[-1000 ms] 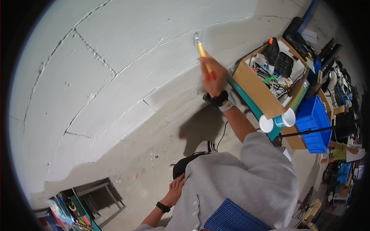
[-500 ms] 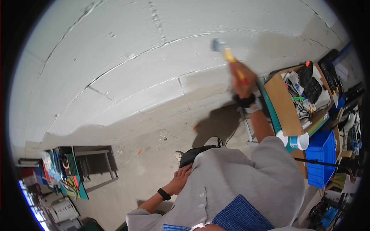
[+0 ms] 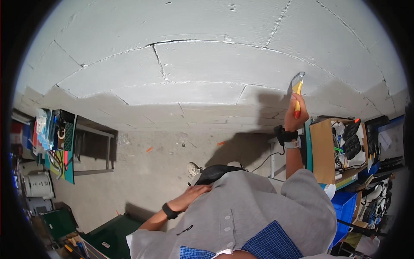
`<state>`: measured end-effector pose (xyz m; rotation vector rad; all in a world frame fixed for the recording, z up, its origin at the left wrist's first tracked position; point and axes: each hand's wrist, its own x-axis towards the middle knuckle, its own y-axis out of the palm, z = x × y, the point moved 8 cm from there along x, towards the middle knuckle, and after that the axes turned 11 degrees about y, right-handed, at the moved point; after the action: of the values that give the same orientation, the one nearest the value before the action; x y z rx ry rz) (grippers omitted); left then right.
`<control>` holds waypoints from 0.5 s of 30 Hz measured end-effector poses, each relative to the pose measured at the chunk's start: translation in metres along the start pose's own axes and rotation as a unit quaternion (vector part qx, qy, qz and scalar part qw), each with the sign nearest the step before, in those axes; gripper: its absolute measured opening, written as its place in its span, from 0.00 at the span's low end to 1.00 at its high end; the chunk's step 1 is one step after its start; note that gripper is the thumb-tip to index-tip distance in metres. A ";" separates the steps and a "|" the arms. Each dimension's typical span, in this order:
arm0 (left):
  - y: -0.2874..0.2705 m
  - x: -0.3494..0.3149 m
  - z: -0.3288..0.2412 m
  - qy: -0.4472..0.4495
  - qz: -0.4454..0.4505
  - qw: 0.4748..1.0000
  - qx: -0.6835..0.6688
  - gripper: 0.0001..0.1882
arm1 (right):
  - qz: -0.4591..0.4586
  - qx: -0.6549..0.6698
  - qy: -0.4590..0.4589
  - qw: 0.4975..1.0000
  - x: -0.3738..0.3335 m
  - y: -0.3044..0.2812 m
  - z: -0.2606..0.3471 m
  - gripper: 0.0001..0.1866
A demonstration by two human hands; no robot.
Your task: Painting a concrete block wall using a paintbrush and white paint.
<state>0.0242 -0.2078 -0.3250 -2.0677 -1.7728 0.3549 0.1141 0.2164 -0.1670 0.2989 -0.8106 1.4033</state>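
Paintbrush (image 3: 298,87) with a yellow, red-tipped handle, held up at a pale wall (image 3: 207,60) in a person's right hand (image 3: 296,113).
The right hand's fingers are wrapped around the handle, and the bristles point upward at the lighter part of the block-patterned wall, right of centre. The left hand (image 3: 192,197) rests at the waist against a grey shirt (image 3: 254,190); its fingertips are hidden, so whether they grip anything cannot be told. Near the right wrist, a crammed cardboard box (image 3: 322,151) sits on a green-edged table (image 3: 308,146), with a blue bin (image 3: 343,211) just beside it.
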 end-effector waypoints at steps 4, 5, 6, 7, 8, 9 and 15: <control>-0.090 0.013 -0.052 0.052 -0.044 0.997 -0.042 0.18 | -0.014 -0.012 0.023 1.000 0.000 -0.005 0.016 0.08; -0.120 0.019 -0.078 0.072 -0.096 0.992 -0.035 0.16 | -0.022 -0.025 0.021 0.999 0.001 -0.010 0.017 0.08; -0.147 0.023 -0.115 0.103 -0.129 0.986 0.005 0.15 | -0.015 -0.010 0.023 1.000 0.004 -0.012 0.016 0.08; -0.168 0.025 -0.145 0.136 -0.162 0.977 0.042 0.15 | -0.010 0.002 0.025 1.000 0.005 -0.016 0.014 0.08; -0.179 0.017 -0.181 0.221 -0.186 0.957 -0.001 0.09 | -0.005 0.030 0.032 0.999 0.006 -0.017 0.021 0.08; -0.184 0.007 -0.206 0.304 -0.208 0.928 -0.046 0.04 | -0.011 0.024 0.031 0.999 0.007 -0.022 0.023 0.08; -0.172 -0.005 -0.285 0.667 -0.162 0.719 -0.108 0.02 | 0.035 0.006 0.038 0.999 0.005 -0.032 0.006 0.07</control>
<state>-0.0048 -0.2283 0.0065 -1.2893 -1.1041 -1.2117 0.1425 0.2104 -0.1505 0.2256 -0.7565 1.4765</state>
